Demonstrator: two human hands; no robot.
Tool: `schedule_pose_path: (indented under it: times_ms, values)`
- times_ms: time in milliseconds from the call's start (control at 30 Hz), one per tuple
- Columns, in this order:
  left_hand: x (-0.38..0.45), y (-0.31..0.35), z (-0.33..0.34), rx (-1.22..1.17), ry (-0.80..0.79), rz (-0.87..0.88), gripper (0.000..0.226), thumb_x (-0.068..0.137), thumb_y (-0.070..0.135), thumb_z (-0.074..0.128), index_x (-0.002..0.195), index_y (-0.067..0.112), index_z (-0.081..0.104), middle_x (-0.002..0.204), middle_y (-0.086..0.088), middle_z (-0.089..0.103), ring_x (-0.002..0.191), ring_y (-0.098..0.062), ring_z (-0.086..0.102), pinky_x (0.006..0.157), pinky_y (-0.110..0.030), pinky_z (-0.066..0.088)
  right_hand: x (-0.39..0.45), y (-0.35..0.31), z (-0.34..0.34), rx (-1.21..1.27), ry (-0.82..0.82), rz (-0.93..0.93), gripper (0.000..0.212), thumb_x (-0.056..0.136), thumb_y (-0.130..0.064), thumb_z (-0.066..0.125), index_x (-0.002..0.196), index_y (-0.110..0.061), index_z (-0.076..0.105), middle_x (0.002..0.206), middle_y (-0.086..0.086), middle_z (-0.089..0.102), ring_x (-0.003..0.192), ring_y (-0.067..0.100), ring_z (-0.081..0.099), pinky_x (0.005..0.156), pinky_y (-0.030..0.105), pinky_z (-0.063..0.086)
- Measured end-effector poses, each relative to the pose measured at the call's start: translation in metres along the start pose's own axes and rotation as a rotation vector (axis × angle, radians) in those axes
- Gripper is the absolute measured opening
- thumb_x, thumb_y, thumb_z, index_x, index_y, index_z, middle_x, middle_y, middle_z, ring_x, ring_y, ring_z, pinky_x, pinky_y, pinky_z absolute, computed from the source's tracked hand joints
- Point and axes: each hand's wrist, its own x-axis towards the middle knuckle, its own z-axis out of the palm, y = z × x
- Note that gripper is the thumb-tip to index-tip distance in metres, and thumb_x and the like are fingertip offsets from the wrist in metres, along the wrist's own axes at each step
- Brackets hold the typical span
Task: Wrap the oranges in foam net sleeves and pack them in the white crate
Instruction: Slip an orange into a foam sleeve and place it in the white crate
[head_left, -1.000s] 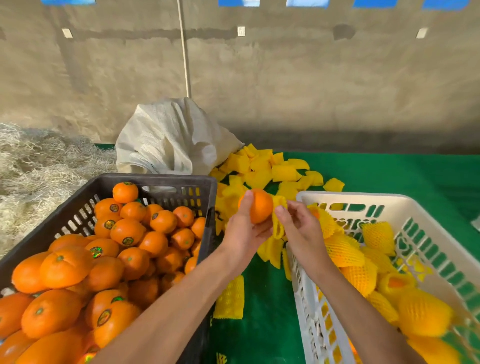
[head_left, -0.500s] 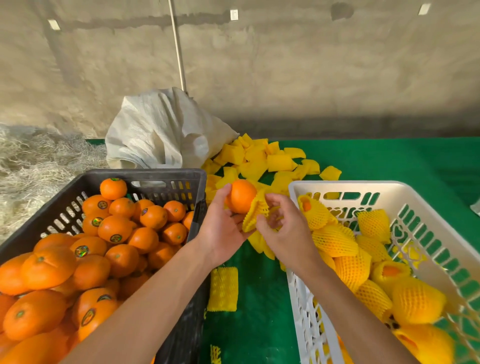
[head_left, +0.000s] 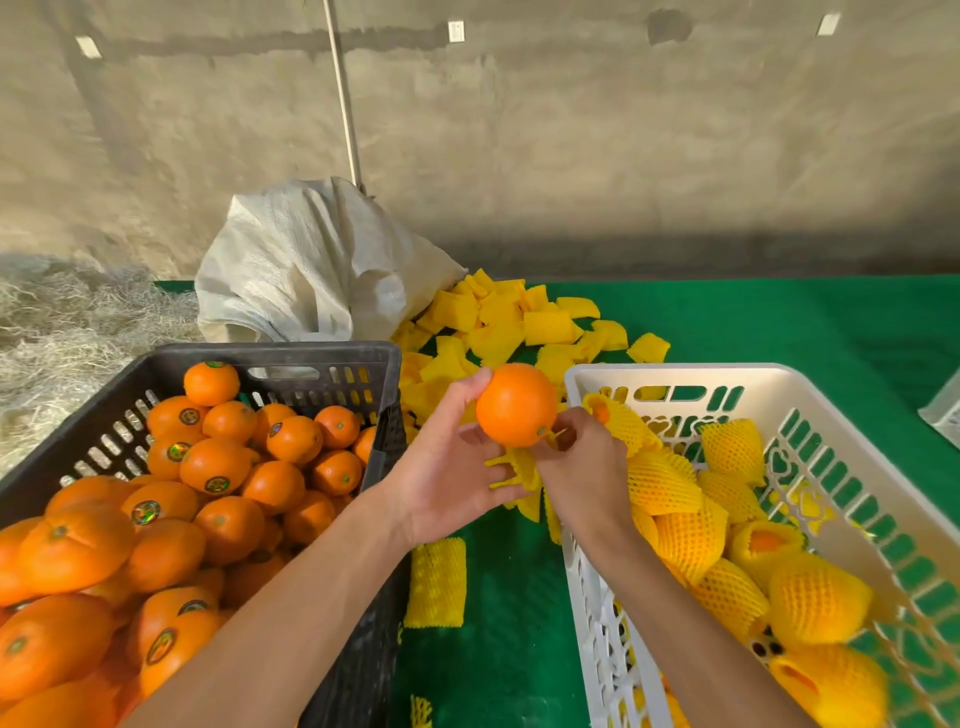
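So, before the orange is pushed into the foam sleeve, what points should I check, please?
1. Orange held firmly: ok, the left hand grips it with thumb and fingers.
2. Foam sleeve in hand: ok, the right hand pinches it just under the orange.
3. Sleeve mouth opened wide enough: cannot tell, it looks bunched and partly hidden by the hands.
4. Orange still bare: ok, no net on it yet.
5. Room in the white crate: ok, green gaps show between the wrapped oranges.
6. Spare sleeves within reach: ok, a pile lies behind the hands.
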Motion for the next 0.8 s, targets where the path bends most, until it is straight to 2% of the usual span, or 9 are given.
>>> schedule_pose_path:
  times_ms: [133,200,333,400,467,567,633,700,800]
  values:
    - [-0.001,-0.004,0.003,0.104,0.039,0.005,0.095,0.066,0.062,0.082,0.144,0.015,0.055,0.138,-0.014,0.065,0.130,-0.030,0.061,0.114,-0.050,0.045,0.004,0.003,-0.003,-0.056,-0.056,-0.020,0.010,0.081,-0.006,0.074,0.080,-0.011,0.065,0.073,0.005,0.067,0.069,0.026,0.063,0.058,0.036,0.049]
    - [0.001,-0.005,0.002,0.140,0.098,0.018,0.089,0.073,0.064,0.081,0.143,0.016,0.055,0.137,-0.014,0.066,0.127,-0.031,0.063,0.107,-0.046,0.051,0.007,0.004,-0.005,-0.025,-0.133,-0.002,0.009,0.084,-0.003,0.070,0.080,-0.010,0.066,0.069,0.006,0.065,0.064,0.025,0.062,0.058,0.038,0.049]
    - [0.003,0.001,-0.003,0.112,0.238,0.039,0.078,0.079,0.062,0.070,0.134,0.008,0.058,0.127,-0.014,0.068,0.110,-0.030,0.065,0.088,-0.036,0.054,0.016,0.007,-0.011,0.197,-0.275,0.039,0.016,0.098,-0.019,0.067,0.084,-0.011,0.068,0.050,-0.004,0.055,0.044,0.011,0.054,0.048,0.024,0.044]
    - [0.002,0.005,-0.004,0.084,0.290,0.083,0.080,0.077,0.061,0.071,0.135,0.007,0.057,0.116,-0.013,0.062,0.092,-0.026,0.055,0.079,-0.032,0.052,0.020,0.008,-0.015,0.216,-0.301,0.037,0.034,0.099,-0.028,0.067,0.076,-0.003,0.061,0.045,-0.001,0.049,0.042,0.014,0.050,0.049,0.026,0.041]
    - [0.002,0.006,-0.003,0.122,0.351,0.163,0.076,0.077,0.057,0.074,0.135,0.010,0.057,0.114,-0.014,0.060,0.088,-0.024,0.052,0.076,-0.033,0.050,0.020,0.008,-0.016,0.206,-0.305,0.029,0.043,0.100,-0.031,0.066,0.073,0.001,0.057,0.043,0.002,0.048,0.042,0.018,0.049,0.052,0.032,0.040]
    - [0.004,0.000,-0.001,0.378,0.473,0.262,0.054,0.076,0.055,0.081,0.112,0.016,0.069,0.108,-0.008,0.069,0.082,-0.021,0.060,0.079,-0.033,0.052,0.017,0.006,-0.013,0.208,-0.253,-0.001,0.042,0.102,-0.031,0.062,0.066,-0.011,0.052,0.047,0.002,0.047,0.046,0.022,0.046,0.051,0.037,0.038]
    - [0.007,-0.007,-0.003,0.621,0.505,0.307,0.034,0.079,0.053,0.082,0.091,0.023,0.073,0.083,0.010,0.073,0.070,-0.011,0.063,0.071,-0.020,0.052,0.017,0.003,-0.013,0.171,-0.164,-0.057,0.040,0.103,-0.032,0.059,0.065,-0.023,0.051,0.053,-0.002,0.047,0.052,0.017,0.045,0.052,0.034,0.037]
    - [0.009,-0.012,-0.004,0.771,0.442,0.334,0.024,0.085,0.045,0.081,0.081,0.022,0.073,0.061,0.021,0.065,0.058,0.003,0.060,0.056,-0.008,0.044,0.016,0.002,-0.015,0.130,-0.064,-0.123,0.036,0.104,-0.034,0.059,0.069,-0.029,0.052,0.057,-0.010,0.044,0.055,0.006,0.041,0.053,0.020,0.031]
    - [0.009,-0.016,-0.003,0.862,0.382,0.364,0.026,0.085,0.041,0.081,0.075,0.019,0.074,0.056,0.017,0.061,0.051,0.002,0.053,0.053,-0.011,0.042,0.012,0.000,-0.018,0.082,-0.004,-0.208,0.022,0.104,-0.035,0.058,0.086,-0.023,0.063,0.064,-0.012,0.051,0.060,0.004,0.045,0.057,0.017,0.032]
